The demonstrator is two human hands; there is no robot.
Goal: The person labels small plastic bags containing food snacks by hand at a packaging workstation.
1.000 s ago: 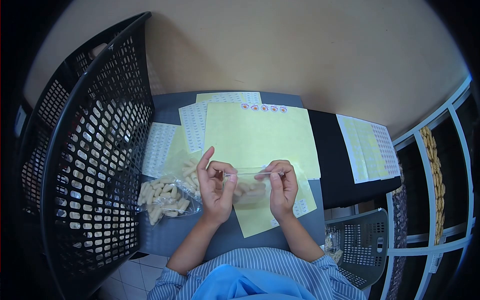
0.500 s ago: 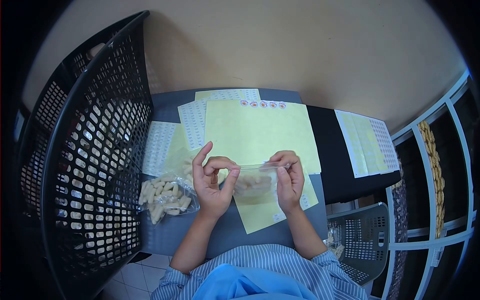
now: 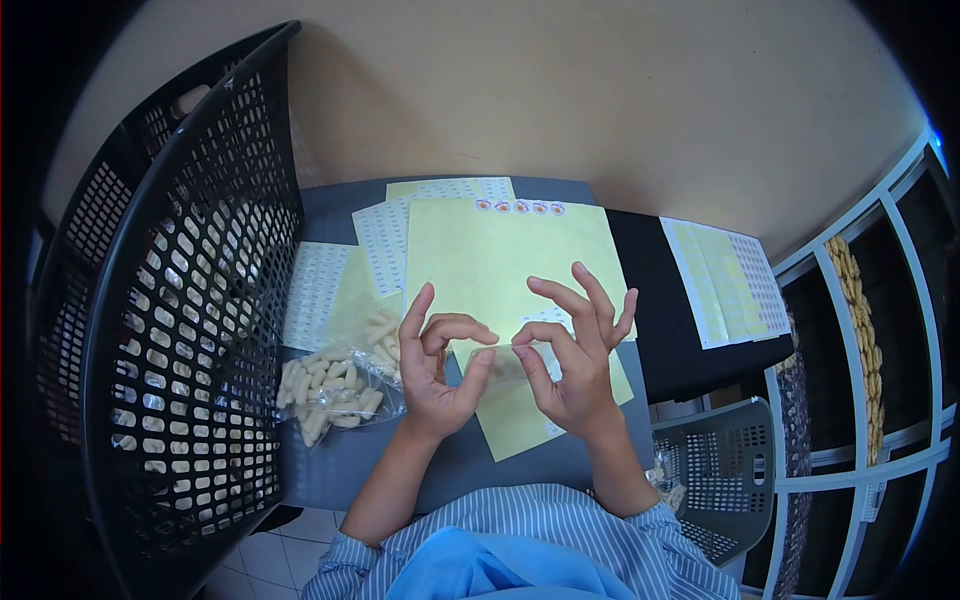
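Between my hands hangs a small clear plastic bag (image 3: 499,364), its pale contents only faintly visible. My left hand (image 3: 440,372) pinches the bag's top edge between thumb and forefinger. My right hand (image 3: 575,365) pinches that same edge close by, its other fingers spread upward. Left of my left hand lie clear bags of pale, finger-shaped pieces (image 3: 330,390). Behind both hands is a large yellow backing sheet (image 3: 510,250) with a row of round orange-and-purple stickers (image 3: 521,207) along its top.
A tall dark plastic basket (image 3: 200,300) full of bagged pieces stands at the left. Printed label sheets (image 3: 318,290) lie on the grey table (image 3: 390,480). Another sticker sheet (image 3: 725,280) rests on a black surface at right, with a second basket (image 3: 725,470) below.
My right hand has slid left along the bag's top edge toward my left hand, and its outer fingers have spread. The bag's contents show less now.
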